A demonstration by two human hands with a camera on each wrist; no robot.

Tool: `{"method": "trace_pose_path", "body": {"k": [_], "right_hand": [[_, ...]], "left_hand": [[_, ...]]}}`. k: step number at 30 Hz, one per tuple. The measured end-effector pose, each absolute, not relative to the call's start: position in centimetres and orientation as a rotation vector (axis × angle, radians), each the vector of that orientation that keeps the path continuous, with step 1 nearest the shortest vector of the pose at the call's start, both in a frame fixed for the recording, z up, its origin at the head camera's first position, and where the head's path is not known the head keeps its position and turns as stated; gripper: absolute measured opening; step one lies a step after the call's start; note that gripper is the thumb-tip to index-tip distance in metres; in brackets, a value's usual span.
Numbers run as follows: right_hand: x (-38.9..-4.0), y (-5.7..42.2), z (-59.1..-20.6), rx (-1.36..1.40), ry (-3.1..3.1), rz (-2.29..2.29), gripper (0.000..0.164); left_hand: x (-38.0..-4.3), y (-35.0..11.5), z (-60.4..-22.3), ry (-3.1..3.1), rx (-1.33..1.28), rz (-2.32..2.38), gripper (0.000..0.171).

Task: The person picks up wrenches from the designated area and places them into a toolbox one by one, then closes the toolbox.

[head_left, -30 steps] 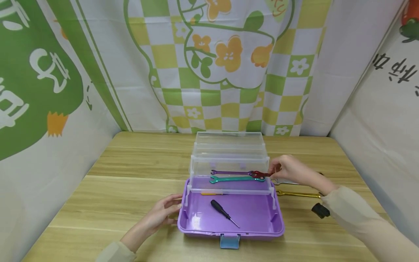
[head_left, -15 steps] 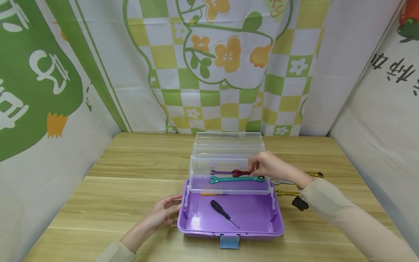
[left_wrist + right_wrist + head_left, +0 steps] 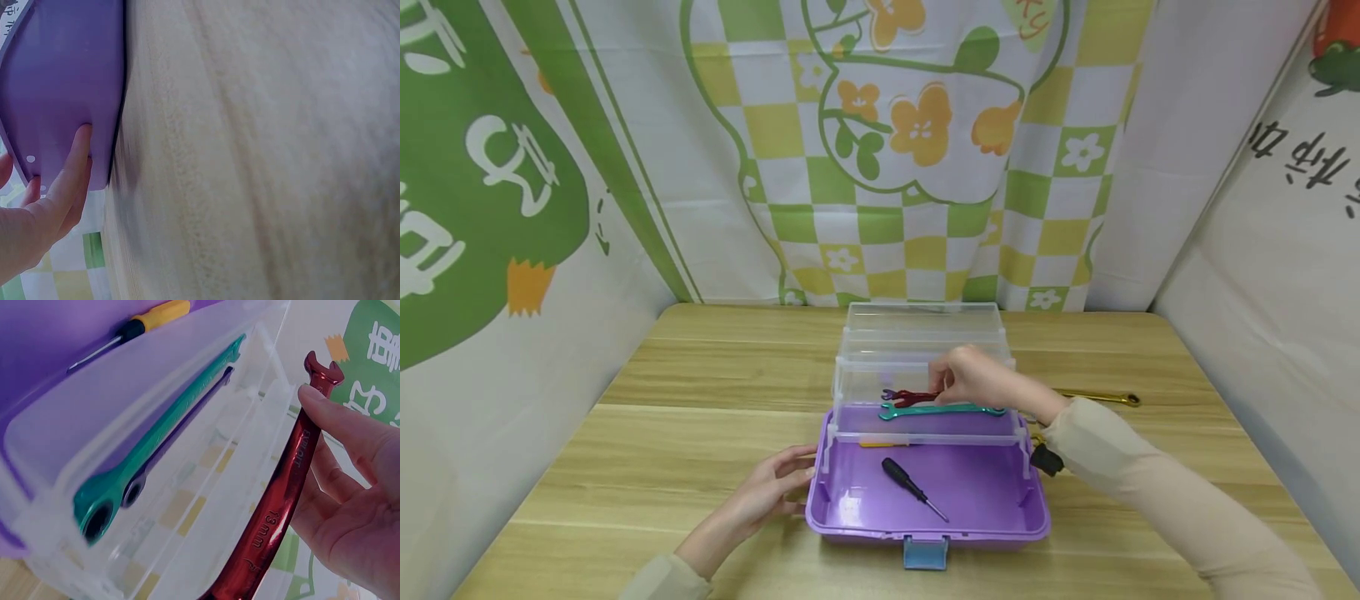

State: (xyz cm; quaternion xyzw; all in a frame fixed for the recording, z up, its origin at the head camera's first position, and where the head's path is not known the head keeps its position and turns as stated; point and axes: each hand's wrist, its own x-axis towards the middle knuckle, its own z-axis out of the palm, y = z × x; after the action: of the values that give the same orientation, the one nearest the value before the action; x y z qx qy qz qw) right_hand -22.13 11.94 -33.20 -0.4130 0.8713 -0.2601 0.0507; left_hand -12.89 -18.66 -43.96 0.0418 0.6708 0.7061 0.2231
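My right hand (image 3: 977, 379) pinches a red wrench (image 3: 275, 500) between thumb and fingers, over the clear tiered tray (image 3: 865, 435). In the right wrist view, its open end points up past the thumb tip. A green wrench (image 3: 167, 425) and a thinner purple wrench (image 3: 172, 444) lie side by side in the tray. My left hand (image 3: 763, 492) rests on the left side of the purple toolbox (image 3: 1000, 536), its fingers extended against the wall in the left wrist view. A black-handled screwdriver (image 3: 906, 482) lies on the toolbox floor.
A yellow-handled screwdriver (image 3: 165, 315) lies in the toolbox, partly under the tray in the head view. Right of the box, a gold wrench (image 3: 1105, 397) lies on the wooden table (image 3: 715, 358); the sleeve covers other tools there. A blue latch (image 3: 925, 552) hangs at the front.
My right hand has carried the red wrench leftward from the tray's right edge to over its middle, above the other wrenches. My left hand has stayed against the toolbox.
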Motion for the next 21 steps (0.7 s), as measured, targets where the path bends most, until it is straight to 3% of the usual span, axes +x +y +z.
{"method": "trace_pose_path", "body": {"k": [21], "right_hand": [[-22.6,7.6,-35.2,-1.283,2.551,-0.832,0.011]], "left_hand": [[-12.8,-18.6,-44.0,1.854,0.134,1.953,0.057]]}}
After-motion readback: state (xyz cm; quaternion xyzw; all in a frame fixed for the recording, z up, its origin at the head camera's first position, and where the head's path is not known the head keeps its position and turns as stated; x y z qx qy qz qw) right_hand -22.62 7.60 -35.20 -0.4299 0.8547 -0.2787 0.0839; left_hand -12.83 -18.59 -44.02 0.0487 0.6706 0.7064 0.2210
